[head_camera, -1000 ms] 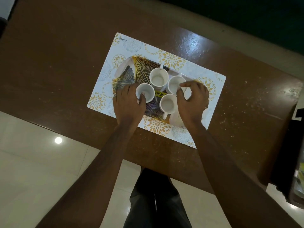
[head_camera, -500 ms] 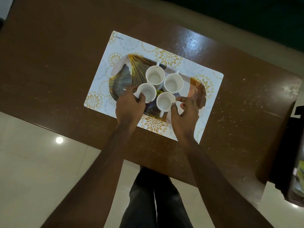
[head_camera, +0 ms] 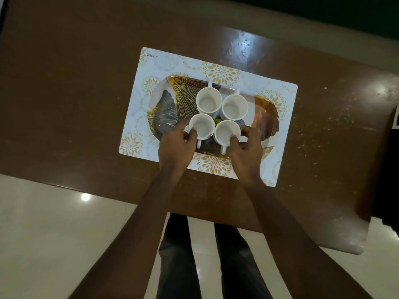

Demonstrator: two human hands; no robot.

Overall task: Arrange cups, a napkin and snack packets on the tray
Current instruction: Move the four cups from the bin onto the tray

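An oval tray point(head_camera: 166, 106) with a gold leaf pattern lies on a white placemat point(head_camera: 151, 67). Several white cups stand on it in a tight cluster: a far left cup point(head_camera: 208, 103), a far right cup point(head_camera: 235, 107), a near left cup point(head_camera: 202, 129) and a near right cup point(head_camera: 227, 133). My left hand point(head_camera: 176, 147) grips the near left cup by its side. The near right cup is held by my right hand point(head_camera: 246, 152). A yellow label point(head_camera: 216, 121) of a packet shows between the cups. No napkin can be made out.
The placemat rests on a brown table point(head_camera: 64, 93) whose near edge runs close to my body. A dark object point(head_camera: 388, 169) stands at the table's right end. Pale tiled floor point(head_camera: 54, 234) lies below.
My right hand has come back from the far right cup to the near right cup and closed on it. My left hand stays on the near left cup.
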